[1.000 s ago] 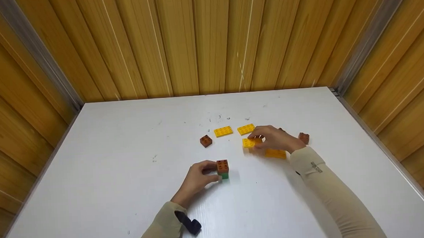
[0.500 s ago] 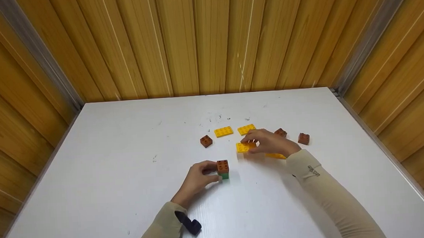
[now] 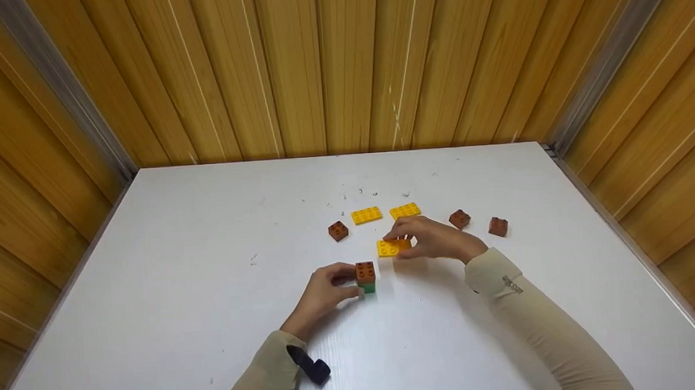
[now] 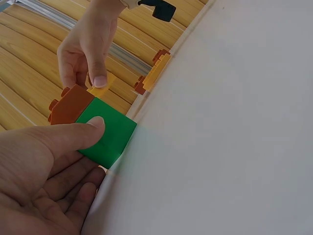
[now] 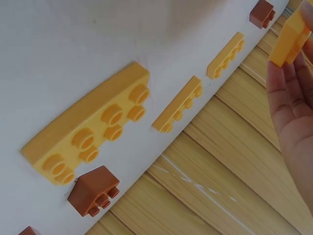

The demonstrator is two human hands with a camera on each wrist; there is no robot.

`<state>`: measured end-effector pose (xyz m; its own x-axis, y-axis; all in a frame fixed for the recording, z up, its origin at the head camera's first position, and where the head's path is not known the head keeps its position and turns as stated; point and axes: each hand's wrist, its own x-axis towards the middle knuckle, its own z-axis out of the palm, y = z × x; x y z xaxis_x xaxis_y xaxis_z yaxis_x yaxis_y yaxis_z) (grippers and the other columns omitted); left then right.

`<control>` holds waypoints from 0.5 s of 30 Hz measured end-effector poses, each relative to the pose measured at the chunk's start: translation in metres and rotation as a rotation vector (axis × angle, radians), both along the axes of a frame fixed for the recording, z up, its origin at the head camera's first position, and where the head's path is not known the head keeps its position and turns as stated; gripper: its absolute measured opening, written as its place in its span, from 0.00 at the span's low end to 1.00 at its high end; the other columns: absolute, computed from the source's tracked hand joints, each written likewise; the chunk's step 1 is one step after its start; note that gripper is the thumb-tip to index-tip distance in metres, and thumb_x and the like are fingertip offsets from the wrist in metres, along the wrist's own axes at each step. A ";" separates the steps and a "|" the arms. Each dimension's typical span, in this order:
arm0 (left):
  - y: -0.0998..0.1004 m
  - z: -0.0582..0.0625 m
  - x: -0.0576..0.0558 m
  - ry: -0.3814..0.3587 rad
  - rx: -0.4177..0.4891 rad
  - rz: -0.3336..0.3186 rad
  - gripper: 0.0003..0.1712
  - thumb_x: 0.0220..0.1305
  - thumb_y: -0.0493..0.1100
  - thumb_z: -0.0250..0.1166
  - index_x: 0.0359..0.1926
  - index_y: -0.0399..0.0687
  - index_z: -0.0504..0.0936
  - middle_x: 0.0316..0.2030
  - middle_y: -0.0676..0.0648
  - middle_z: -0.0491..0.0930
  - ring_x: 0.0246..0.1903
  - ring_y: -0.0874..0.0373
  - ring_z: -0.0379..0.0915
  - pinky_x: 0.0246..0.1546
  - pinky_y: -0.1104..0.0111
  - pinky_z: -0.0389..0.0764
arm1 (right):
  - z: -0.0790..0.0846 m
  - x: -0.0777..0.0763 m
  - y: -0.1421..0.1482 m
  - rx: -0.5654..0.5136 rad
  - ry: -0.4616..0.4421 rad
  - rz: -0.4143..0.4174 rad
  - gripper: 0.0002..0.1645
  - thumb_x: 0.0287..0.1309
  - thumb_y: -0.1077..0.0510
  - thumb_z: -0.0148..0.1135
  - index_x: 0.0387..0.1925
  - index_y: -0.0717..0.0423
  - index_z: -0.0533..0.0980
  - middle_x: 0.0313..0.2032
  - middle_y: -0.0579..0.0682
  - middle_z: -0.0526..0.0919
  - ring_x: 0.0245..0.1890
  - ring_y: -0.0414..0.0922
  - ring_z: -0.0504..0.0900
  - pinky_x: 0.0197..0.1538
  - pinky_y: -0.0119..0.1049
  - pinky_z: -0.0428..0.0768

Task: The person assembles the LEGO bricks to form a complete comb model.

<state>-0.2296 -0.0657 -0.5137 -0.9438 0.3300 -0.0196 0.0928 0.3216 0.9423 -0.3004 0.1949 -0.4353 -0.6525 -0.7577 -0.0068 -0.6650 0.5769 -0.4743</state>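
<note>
White table [image 3: 149, 276]: spread out before me, with bricks around its middle and far side.
Right hand [image 3: 436, 238]: reaching in from above, fingers bent over, thumb and fingertips pinching the yellow brick [image 3: 388, 249].
Left hand [image 3: 324, 294]: low beside the brown-on-green stack [image 3: 365, 273], thumb pressed to the green side, gripping it.
Yellow brick: beyond and right of the stack, studs up, apparently clear of the table; looks light, stiff, slightly slick. I'd pinch it by the long sides, leaving studs and underside free.
Brown-on-green stack: upright, seemingly on the table; probably light, rigid and hardly fragile, best steadied low, at the green part.
Loose brown bricks [image 3: 338, 231]: three, well apart from the stack, smallest here.
</note>
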 end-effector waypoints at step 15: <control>0.001 0.001 0.000 -0.013 0.005 0.001 0.23 0.54 0.39 0.71 0.52 0.44 0.80 0.49 0.45 0.83 0.51 0.52 0.79 0.57 0.58 0.77 | 0.009 0.008 -0.011 -0.030 -0.023 0.055 0.23 0.57 0.54 0.67 0.54 0.55 0.79 0.48 0.51 0.80 0.48 0.47 0.79 0.51 0.49 0.81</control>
<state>-0.2300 -0.0649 -0.5132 -0.9438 0.3291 -0.0302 0.0803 0.3169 0.9450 -0.2920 0.1843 -0.4267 -0.6101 -0.7924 0.0018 -0.6838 0.5253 -0.5064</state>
